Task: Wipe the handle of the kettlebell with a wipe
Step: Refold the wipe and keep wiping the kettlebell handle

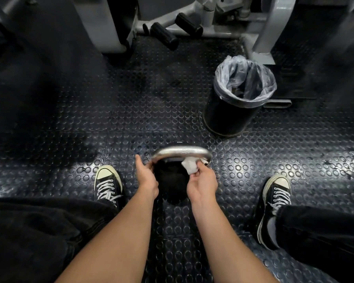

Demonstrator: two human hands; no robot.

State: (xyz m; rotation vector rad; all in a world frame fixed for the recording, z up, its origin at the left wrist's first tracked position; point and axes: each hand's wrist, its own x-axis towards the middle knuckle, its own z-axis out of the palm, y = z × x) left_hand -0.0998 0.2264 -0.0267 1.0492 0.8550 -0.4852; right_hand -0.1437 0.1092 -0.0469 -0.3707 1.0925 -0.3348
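Kettlebell (172, 180) is seen on the floor between the feet, its handle (182, 151) running left to right. The left grip (146, 173) is curled on the handle's left end; the wipe (189, 166), pinched in the right grip (201, 180), is held against the right end.

The kettlebell (171, 180) body is being lost in shadow, its outline unreadable. The left hand (146, 174) fingers are being hidden behind the handle (181, 151). The gym machine (192, 21) is being cut off by the top edge.
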